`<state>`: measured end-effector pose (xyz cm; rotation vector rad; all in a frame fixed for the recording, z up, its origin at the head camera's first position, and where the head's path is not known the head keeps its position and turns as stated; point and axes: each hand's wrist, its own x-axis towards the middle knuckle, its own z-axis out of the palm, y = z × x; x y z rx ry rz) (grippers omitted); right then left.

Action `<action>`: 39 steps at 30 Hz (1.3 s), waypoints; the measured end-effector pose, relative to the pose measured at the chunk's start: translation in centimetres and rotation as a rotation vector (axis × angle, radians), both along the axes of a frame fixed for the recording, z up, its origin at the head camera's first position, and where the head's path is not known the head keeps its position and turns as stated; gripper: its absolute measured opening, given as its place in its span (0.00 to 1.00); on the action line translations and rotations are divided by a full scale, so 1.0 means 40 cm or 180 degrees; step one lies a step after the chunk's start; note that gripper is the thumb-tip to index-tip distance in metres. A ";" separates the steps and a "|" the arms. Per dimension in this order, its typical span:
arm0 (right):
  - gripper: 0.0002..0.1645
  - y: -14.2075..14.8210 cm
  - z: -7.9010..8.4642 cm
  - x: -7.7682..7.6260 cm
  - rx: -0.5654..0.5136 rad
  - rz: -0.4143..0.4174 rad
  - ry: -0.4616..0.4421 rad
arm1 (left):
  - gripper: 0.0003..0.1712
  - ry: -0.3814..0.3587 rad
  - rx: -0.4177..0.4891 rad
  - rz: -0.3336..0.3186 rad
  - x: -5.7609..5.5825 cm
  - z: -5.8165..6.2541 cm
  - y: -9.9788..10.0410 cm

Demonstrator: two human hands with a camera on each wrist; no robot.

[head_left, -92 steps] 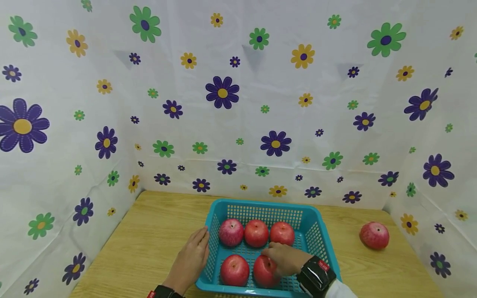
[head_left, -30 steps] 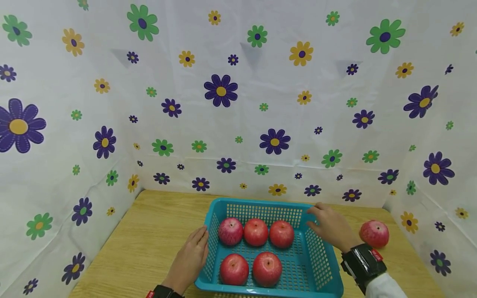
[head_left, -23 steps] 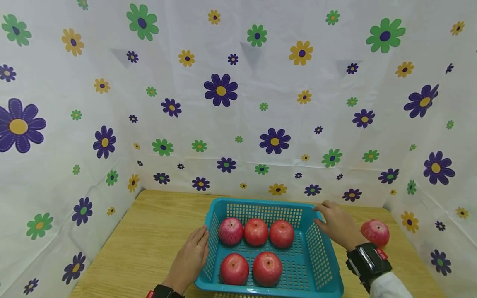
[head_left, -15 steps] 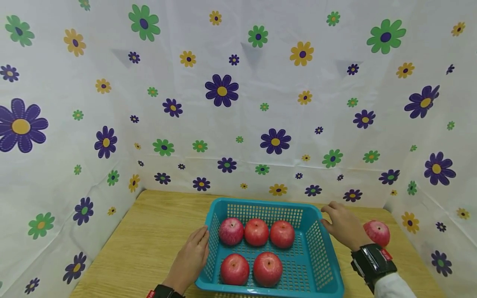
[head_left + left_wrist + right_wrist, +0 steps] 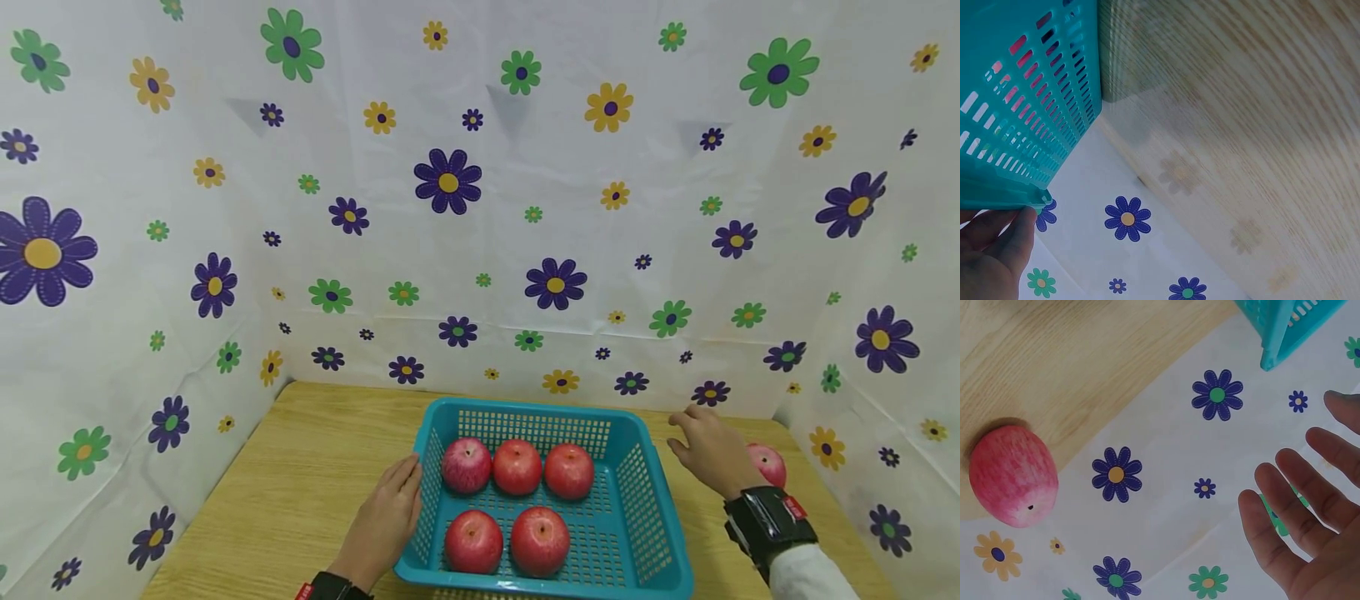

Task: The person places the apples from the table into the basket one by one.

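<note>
A blue-green plastic basket [image 5: 540,407] stands on the table, with several red apples inside, three in the far row, among them a striped pinkish apple [image 5: 467,467]. My left hand [image 5: 384,518] rests its extended fingers against the basket's left rim; the left wrist view has its fingertips touching that rim. To the right of the basket, my right hand [image 5: 712,454] hovers with spread fingers and holds nothing. Just beyond it on the table lies a lone pinkish-red apple [image 5: 1015,472], partly hidden behind the hand in the head view but fully visible in the right wrist view.
The wooden table [image 5: 315,467] reaches back to a white cloth [image 5: 360,267] printed with flowers, which encloses the back and both sides. The basket's raised walls stand between the hands. Black bands circle both wrists.
My right hand has let go of an apple in the basket's near row, risen over the right rim and moved right toward the lone apple. My left hand has stayed put.
</note>
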<state>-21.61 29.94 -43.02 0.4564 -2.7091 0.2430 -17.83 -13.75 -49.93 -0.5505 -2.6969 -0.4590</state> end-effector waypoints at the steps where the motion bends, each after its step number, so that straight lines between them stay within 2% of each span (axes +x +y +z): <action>1: 0.13 0.002 -0.001 0.000 -0.0001 -0.0021 -0.0006 | 0.21 -0.0008 0.0000 -0.0001 0.000 -0.001 0.000; 16: 0.14 0.033 -0.035 -0.008 0.0146 -0.0177 0.0023 | 0.20 0.0085 -0.0002 -0.0055 0.001 -0.008 -0.002; 20: 0.13 0.048 -0.038 -0.010 0.0085 -0.0183 -0.0002 | 0.20 0.0106 -0.0011 -0.0063 0.003 -0.007 -0.001; 25: 0.12 0.075 -0.041 -0.011 -0.0026 -0.0241 -0.0017 | 0.20 0.0026 -0.0022 -0.0006 0.002 -0.008 0.000; 32: 0.14 0.104 -0.052 -0.009 -0.0071 -0.0423 0.0003 | 0.20 0.0072 -0.0026 -0.0028 -0.001 -0.011 -0.002; 39: 0.15 0.131 -0.064 -0.020 -0.0144 -0.0742 -0.0050 | 0.20 0.0109 -0.0035 -0.0049 -0.005 -0.011 -0.003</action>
